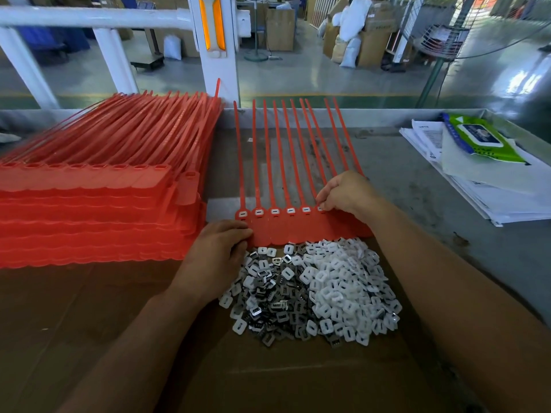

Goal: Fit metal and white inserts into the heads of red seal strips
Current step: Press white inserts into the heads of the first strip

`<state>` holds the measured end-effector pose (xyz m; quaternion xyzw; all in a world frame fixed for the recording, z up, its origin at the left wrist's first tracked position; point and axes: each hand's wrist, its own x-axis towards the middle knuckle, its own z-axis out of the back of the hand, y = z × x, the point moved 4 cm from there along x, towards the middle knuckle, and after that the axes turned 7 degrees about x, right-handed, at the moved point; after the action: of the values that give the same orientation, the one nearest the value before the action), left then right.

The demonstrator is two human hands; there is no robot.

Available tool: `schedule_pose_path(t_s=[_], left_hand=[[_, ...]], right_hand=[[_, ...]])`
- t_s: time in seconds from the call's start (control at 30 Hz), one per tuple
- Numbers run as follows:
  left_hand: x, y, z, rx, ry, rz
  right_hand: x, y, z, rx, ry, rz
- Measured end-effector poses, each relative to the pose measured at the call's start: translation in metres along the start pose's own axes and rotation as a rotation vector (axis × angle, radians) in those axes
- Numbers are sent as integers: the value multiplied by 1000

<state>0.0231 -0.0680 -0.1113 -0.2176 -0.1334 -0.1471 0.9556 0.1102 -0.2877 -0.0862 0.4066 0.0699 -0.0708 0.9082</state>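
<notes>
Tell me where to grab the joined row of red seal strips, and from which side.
Best pinch the flat tag band from its near left corner, where the left hand holds it. It is broad and joined; the tails are thin and splay apart.

The right hand (347,192) covers the rightmost heads in the row of red seal strips (277,231), so any inserts there, and whether its fingertips hold anything, cannot be told. The stack of red strips (89,210) runs off the left edge, the papers (512,201) off the right.
</notes>
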Motion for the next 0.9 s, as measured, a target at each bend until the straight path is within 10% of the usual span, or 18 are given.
schedule_pose_path(t_s=[0.7,0.9], left_hand=[[0,-2,1,-2,-16,-7],[0,-2,0,4,-13,-3]], right_hand=[[-19,-14,8,159,-3,186],[-59,-6,8,-55,292,221]])
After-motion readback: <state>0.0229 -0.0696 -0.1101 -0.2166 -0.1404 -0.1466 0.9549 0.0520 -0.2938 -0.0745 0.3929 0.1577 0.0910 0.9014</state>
